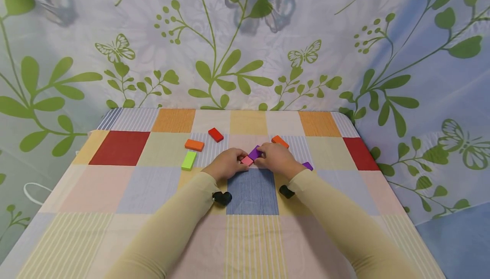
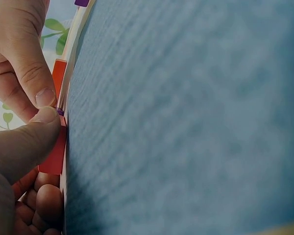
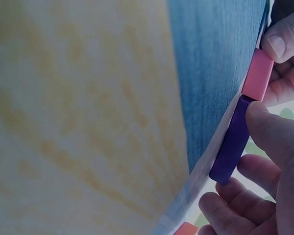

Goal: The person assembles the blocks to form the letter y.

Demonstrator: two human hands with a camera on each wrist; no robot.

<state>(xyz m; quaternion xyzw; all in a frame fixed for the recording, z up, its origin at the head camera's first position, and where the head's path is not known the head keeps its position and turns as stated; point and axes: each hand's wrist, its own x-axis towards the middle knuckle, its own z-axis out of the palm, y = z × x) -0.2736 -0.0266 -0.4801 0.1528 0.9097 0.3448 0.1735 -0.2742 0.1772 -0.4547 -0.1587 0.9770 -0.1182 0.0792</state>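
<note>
In the head view, my left hand [image 1: 226, 163] pinches a pink block [image 1: 246, 160] between thumb and fingers. Close beside it, a purple block [image 1: 254, 153] is gripped by my right hand [image 1: 279, 158]. The right wrist view shows the purple block [image 3: 231, 139] end to end with the pink block [image 3: 257, 75], their ends meeting or nearly so. Both seem to lie at cloth level. From the left wrist view, the thumbs come close together above the pink block [image 2: 53, 152], and the purple one is mostly hidden.
Left of the hands lie a red block [image 1: 216, 135], an orange block [image 1: 194, 145] and a green block [image 1: 188, 160]. Another orange block [image 1: 280, 141] sits behind the right hand. A second purple block [image 1: 308, 166] is partly covered by the right wrist. A patchwork cloth [image 1: 153, 189] covers the table.
</note>
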